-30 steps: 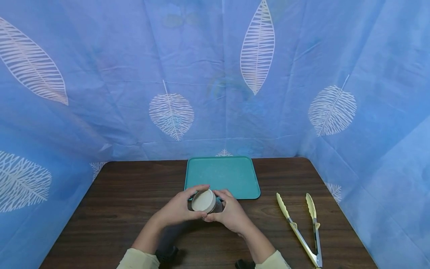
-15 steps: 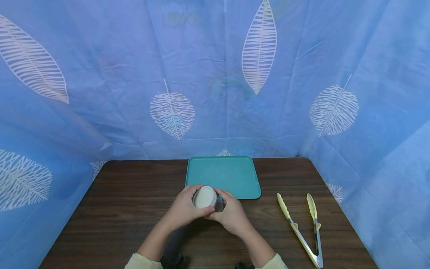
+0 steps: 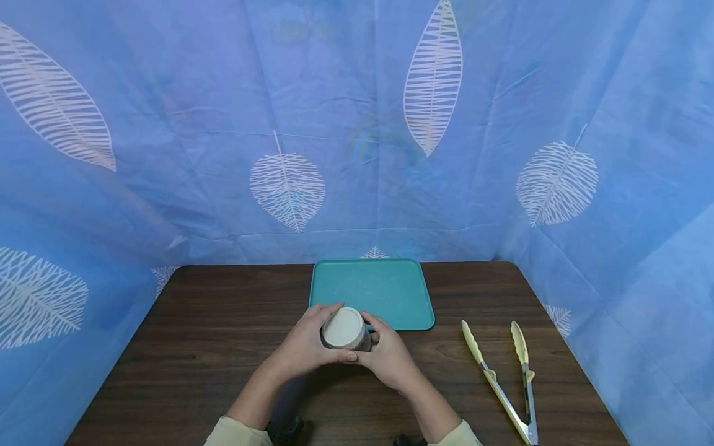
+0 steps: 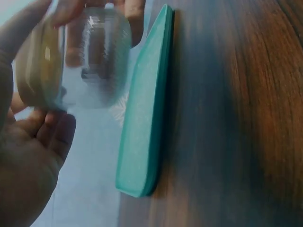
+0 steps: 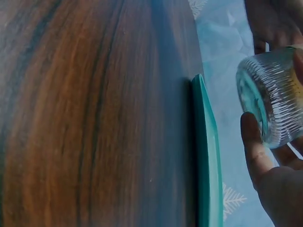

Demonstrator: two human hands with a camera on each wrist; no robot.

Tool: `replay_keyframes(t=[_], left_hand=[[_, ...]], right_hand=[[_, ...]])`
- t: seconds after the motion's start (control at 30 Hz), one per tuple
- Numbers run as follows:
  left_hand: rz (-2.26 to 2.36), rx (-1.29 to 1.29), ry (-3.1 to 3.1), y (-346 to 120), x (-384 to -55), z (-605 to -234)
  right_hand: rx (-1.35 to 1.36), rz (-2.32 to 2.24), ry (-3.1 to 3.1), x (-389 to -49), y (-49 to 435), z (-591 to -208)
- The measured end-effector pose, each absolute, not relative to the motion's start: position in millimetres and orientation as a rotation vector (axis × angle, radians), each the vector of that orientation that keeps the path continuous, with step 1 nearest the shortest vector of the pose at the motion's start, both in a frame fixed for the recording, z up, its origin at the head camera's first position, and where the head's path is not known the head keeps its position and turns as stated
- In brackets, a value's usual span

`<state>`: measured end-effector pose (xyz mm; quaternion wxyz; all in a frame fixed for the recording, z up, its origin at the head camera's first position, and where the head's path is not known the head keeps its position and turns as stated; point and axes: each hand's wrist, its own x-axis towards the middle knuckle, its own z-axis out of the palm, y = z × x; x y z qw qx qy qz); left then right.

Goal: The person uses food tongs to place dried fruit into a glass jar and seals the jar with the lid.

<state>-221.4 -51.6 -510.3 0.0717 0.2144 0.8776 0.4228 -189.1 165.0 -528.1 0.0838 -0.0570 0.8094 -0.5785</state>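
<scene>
A clear ribbed glass jar (image 5: 272, 94) with a cream lid (image 3: 343, 327) is held above the dark wooden table between both hands. My left hand (image 3: 304, 348) grips round the lid, fingers at the far side and thumb at the near side. My right hand (image 3: 392, 359) holds the jar's glass body from the right. In the left wrist view the lid (image 4: 40, 66) looks yellowish and blurred, and the clear glass (image 4: 102, 56) shows nothing I can make out inside. The two thumbs lie close together at the near side of the jar.
A teal tray (image 3: 370, 291) lies on the table (image 3: 223, 322) at the back, just beyond the hands. Spread tongs (image 3: 505, 399) with pale yellow tips lie at the right. Blue cloth (image 3: 357, 186) with white leaf prints surrounds the table.
The jar, first tilted with its lid toward the left, now has the lid facing more upward. My left hand has shifted slightly right and its fingers have changed place on the lid.
</scene>
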Motion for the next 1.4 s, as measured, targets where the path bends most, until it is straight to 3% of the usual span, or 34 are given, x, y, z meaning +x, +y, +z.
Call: replay_keyframes(t=[0.37, 0.67, 1.4], left_hand=[[1.598, 0.512, 2.495, -59.0, -221.0, -537.5], [1.531, 0.472, 2.578, -52.9, -225.5, -549.7], [1.409, 0.493, 2.625, -47.8, -223.1, -558.6]], right_hand=[[-0.279, -1.869, 2.195, -194.8, 171.0, -535.2], [-0.345, -1.58, 2.515, -205.8, 173.9, -541.9], [-0.372, -1.458, 2.526, -208.1, 177.0, -547.5]])
